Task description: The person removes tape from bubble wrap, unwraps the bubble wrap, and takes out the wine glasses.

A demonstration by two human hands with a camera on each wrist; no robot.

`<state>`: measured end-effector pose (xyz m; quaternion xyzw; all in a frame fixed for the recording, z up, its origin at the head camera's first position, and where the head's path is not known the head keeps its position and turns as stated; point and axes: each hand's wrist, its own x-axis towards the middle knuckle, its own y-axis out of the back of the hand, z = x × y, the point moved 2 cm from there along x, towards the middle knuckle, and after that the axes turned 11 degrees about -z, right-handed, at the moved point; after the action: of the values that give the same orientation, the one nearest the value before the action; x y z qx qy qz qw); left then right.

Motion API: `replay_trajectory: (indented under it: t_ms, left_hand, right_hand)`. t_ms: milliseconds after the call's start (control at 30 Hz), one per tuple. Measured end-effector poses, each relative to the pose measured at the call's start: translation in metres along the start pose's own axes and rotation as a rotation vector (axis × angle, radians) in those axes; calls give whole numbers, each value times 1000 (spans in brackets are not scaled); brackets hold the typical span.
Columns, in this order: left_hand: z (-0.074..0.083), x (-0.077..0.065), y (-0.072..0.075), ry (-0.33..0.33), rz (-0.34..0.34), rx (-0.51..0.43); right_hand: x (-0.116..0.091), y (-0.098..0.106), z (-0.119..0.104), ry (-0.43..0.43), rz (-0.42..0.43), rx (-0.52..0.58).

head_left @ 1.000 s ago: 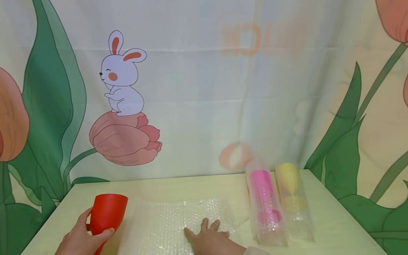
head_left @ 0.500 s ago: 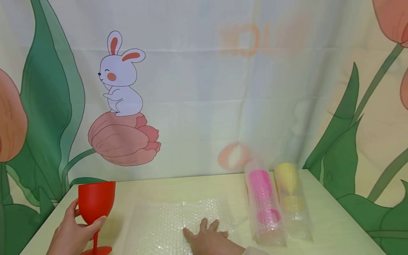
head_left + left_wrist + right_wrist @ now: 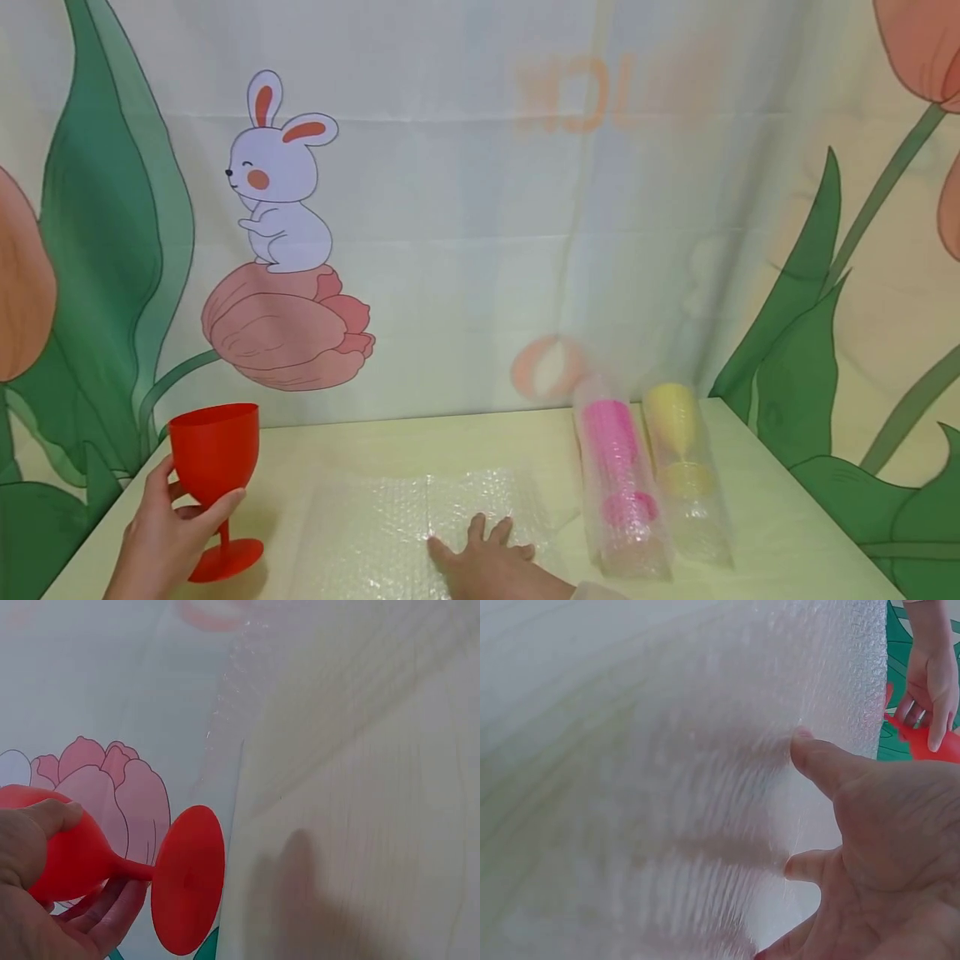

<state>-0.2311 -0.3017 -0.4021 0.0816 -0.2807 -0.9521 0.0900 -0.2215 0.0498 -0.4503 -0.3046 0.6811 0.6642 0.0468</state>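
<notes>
My left hand (image 3: 168, 529) grips a red plastic goblet (image 3: 217, 454) around the lower bowl and upper stem, at the left side of the table. It stands nearly upright, tilted a little. In the left wrist view the goblet's round foot (image 3: 187, 881) hangs apart from the tabletop, with a shadow beside it. A sheet of clear bubble wrap (image 3: 367, 525) lies flat in the middle of the table. Spread fingers of my right hand (image 3: 491, 562) rest on that sheet's right part; the right wrist view shows the fingertips (image 3: 801, 742) touching the film.
Two goblets in bubble wrap lie at the right: a pink one (image 3: 622, 467) and a yellow one (image 3: 682, 442). A printed curtain (image 3: 450, 250) with a rabbit and tulips hangs behind the pale yellow table (image 3: 780, 517).
My left hand has moved left and away from me with the goblet, which is straighter now and shows its whole foot. The right hand has stayed on the bubble wrap.
</notes>
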Motion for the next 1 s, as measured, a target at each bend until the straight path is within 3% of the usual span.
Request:
replay_trajectory:
  t_ms: [233,500,767,1000]
  left_hand:
    - [9,11,-7,-22,59,-96]
    - [18,24,-11,-82,81,-102]
    - [23,39,-22,-128,111,-108]
    - [27,53,-29,-162,116,-129]
  right_hand:
    - [2,-2,1,8,4,-4]
    - [0,-2,3,21,8,-24]
    - [3,-3,2,-28,-24,3]
    - [1,-4,3,8,-17,-6]
